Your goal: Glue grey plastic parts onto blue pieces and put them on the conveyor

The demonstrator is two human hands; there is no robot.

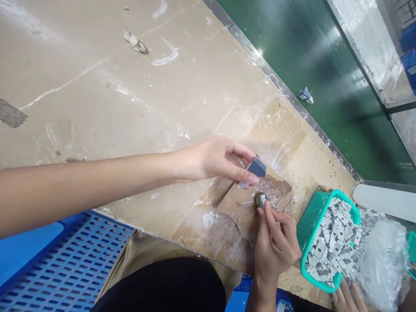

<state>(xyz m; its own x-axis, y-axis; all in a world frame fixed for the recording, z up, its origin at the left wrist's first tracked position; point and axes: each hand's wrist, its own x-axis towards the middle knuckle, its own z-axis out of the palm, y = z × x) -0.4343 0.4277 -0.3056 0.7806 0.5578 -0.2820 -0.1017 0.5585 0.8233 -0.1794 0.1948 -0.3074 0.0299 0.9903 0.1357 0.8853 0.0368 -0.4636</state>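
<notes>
My left hand is closed round a blue-grey block with a pale lower part, held above a worn piece of cardboard. Just below it, my right hand pinches a small grey-white piece between thumb and fingertips. The tip of that piece is over a small dark round spot on the cardboard, and I cannot tell whether they touch. The block and the small piece are apart.
A green basket of small grey-white pieces stands at the right, beside a clear plastic bag. Another person's hand is below the basket. Scraps lie on the worn table. A metal edge borders the green surface.
</notes>
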